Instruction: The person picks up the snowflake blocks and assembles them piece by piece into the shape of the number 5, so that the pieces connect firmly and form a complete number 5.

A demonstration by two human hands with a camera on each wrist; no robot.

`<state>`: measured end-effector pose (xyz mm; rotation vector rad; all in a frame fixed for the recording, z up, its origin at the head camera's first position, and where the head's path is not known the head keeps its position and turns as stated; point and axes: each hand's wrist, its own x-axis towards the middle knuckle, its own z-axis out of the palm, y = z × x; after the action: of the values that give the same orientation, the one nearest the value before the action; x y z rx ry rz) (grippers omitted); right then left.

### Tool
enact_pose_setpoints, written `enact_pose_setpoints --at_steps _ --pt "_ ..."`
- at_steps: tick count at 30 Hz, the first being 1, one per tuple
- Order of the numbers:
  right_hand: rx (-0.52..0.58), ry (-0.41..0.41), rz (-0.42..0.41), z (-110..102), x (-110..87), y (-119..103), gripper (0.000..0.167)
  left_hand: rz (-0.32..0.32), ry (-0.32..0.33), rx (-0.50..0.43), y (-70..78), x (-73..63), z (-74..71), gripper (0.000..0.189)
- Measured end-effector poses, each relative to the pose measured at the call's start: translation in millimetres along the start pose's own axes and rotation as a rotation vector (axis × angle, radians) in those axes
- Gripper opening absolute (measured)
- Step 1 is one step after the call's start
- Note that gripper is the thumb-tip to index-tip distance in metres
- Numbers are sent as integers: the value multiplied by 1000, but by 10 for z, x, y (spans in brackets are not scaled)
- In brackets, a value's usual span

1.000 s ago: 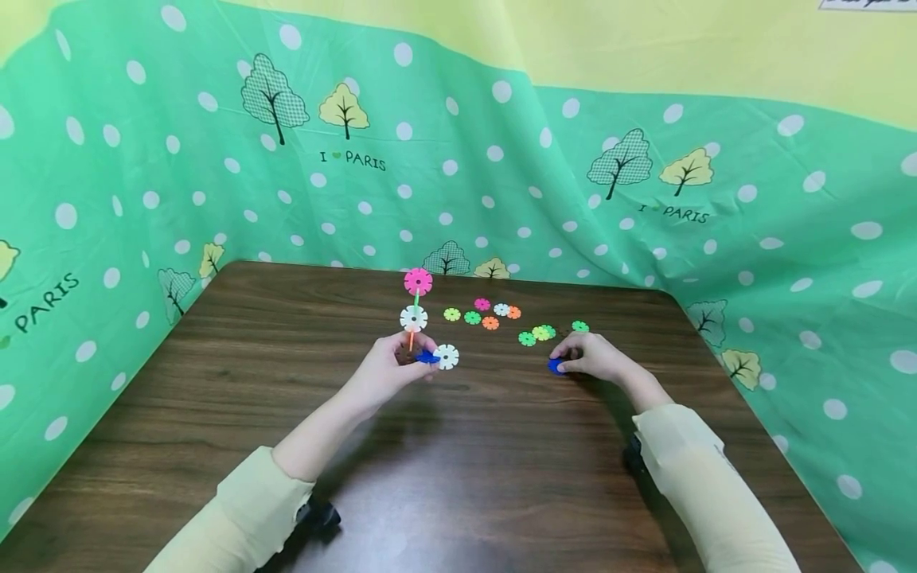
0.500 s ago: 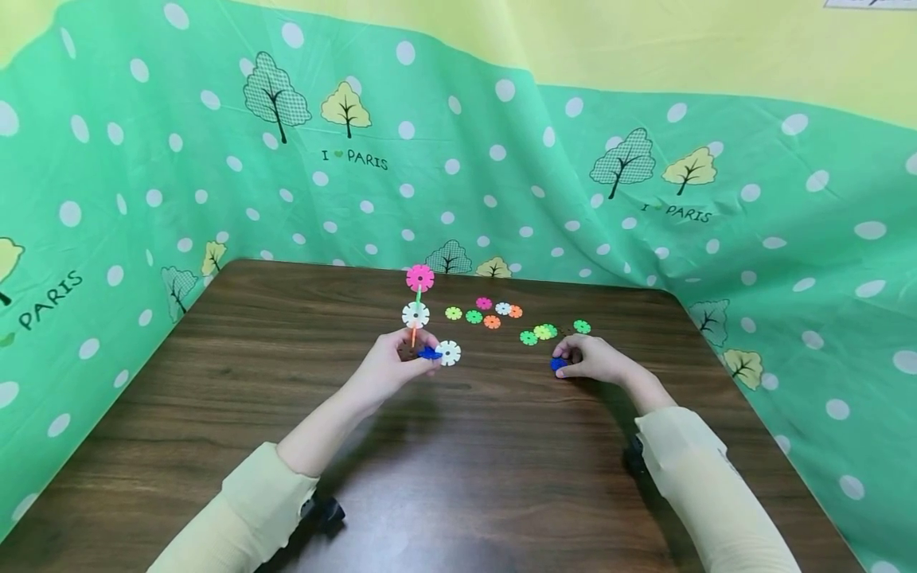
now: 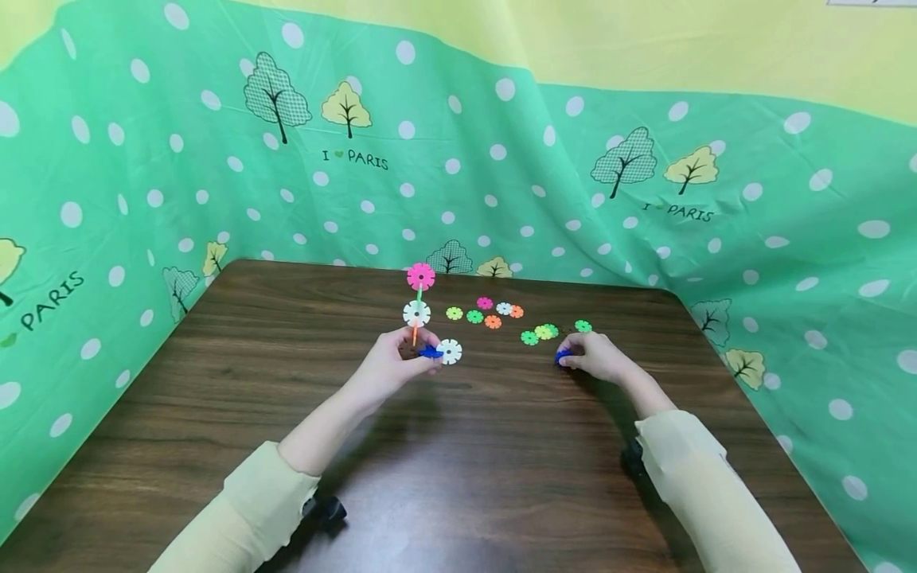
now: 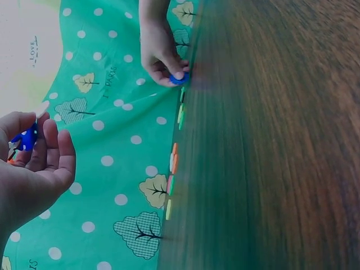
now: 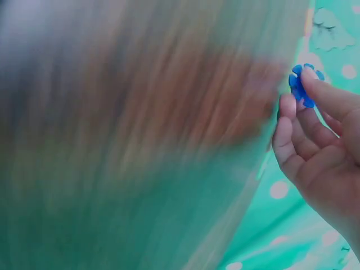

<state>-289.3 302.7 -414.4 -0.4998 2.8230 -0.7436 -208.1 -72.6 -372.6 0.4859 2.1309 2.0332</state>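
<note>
My left hand (image 3: 385, 368) pinches the blue notched disc (image 3: 430, 352) of a joined chain of snowflake discs. From there the chain rises through an orange disc, a white disc (image 3: 416, 313) and a green one seen edge-on to a pink disc (image 3: 420, 277) at the top. Another white disc (image 3: 450, 352) sticks out to the right of the blue one. Farther right, my right hand (image 3: 596, 356) pinches a single blue snowflake disc (image 5: 304, 85) between thumb and fingers, tilted and slightly above the tabletop.
Loose discs lie on the brown wooden table (image 3: 473, 461) toward the back: a yellow disc (image 3: 454, 313), an orange disc (image 3: 493, 321), a green disc (image 3: 529, 338) and several others. A green polka-dot cloth (image 3: 501, 175) hangs behind and along the sides.
My right hand has lifted the blue disc slightly and turned it from lying flat to tilted. The left hand keeps its hold on the chain, nearly still.
</note>
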Motion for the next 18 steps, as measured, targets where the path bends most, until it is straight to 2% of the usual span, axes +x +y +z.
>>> enact_pose_setpoints --at_steps 3,9,18 --pt "70 66 -18 3 -45 -142 7 8 7 -2 -1 11 -3 21" --pt "170 192 -95 -20 -164 -566 11 -9 36 16 19 14 6 22" --pt "296 389 -262 15 -304 -1149 11 -11 70 -28 79 17 49 20"
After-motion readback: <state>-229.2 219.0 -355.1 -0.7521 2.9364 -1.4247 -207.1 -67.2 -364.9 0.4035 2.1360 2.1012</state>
